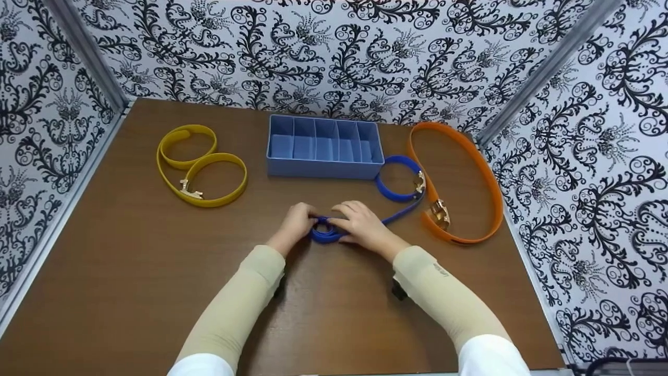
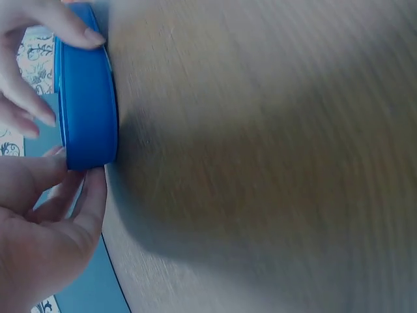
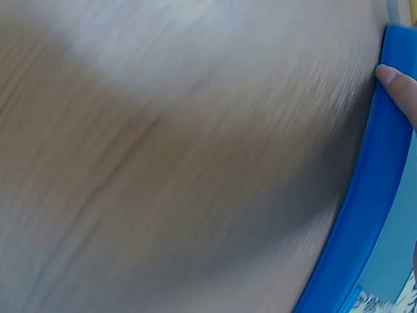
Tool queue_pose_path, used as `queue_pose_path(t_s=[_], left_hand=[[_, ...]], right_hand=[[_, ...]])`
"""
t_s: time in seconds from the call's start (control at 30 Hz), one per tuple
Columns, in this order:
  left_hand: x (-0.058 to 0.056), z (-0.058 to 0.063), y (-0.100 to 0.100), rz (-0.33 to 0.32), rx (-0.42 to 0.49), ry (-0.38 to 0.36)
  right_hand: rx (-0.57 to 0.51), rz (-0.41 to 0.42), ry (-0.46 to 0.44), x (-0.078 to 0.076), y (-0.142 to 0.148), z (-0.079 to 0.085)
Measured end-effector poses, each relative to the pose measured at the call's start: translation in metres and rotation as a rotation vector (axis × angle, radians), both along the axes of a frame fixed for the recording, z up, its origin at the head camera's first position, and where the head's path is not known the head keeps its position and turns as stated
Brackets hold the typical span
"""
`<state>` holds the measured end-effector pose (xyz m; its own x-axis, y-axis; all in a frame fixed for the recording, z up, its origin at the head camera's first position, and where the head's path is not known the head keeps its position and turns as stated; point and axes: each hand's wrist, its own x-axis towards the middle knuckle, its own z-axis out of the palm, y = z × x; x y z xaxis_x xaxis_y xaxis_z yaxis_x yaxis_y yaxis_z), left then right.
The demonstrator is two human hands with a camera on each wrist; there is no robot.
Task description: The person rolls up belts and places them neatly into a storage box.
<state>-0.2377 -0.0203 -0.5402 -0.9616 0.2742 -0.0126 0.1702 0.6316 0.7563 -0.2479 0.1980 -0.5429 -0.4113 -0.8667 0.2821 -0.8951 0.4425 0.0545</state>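
Blue belt of smooth, flexible strap point(image 1: 402, 213) stands on edge on the brown wood-look tabletop point(image 1: 156, 292), one end wound into a small coil between the hands, the rest trailing right to a loop and a gold-coloured metal buckle point(image 1: 419, 183). The left hand point(image 1: 297, 225) pinches the coil's left side, thumb opposite fingers; the right hand point(image 1: 360, 225) holds the band more loosely, thumb on its near face and the other fingers arched behind.

The likeliest trouble is the coil springing loose: such a strap probably wants to straighten, and a lifted thumb would free it. Uneven pull could also push the layers out of line. The buckle lies right by the orange belt with a gold-toned buckle point(image 1: 493, 188), so drawing in the tail might snag it; the loop, just beside the grey-blue plastic box with five compartments point(image 1: 326, 169), might scrape its corner.

Only the head view shows the whole tail and the yellow belt with a gold-toned clasp point(image 1: 219, 201). The left wrist view reveals the pinch and a second layer's edge beside the outer one; the right wrist view shows the band's lower edge along the tabletop beneath one fingertip.
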Motion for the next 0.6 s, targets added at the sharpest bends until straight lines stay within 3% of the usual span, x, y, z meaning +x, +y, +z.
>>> queue_pose_path(t_s=[0.2,0.6], left_hand=[[0.0,-0.001,-0.001,-0.054,0.011,0.022],[-0.003,-0.001,-0.002,-0.079,0.0,0.021]], right_hand=[[-0.017,-0.017,0.033,-0.003,0.005,0.0],[-0.108,0.141,0.119,-0.004,-0.01,-0.007]])
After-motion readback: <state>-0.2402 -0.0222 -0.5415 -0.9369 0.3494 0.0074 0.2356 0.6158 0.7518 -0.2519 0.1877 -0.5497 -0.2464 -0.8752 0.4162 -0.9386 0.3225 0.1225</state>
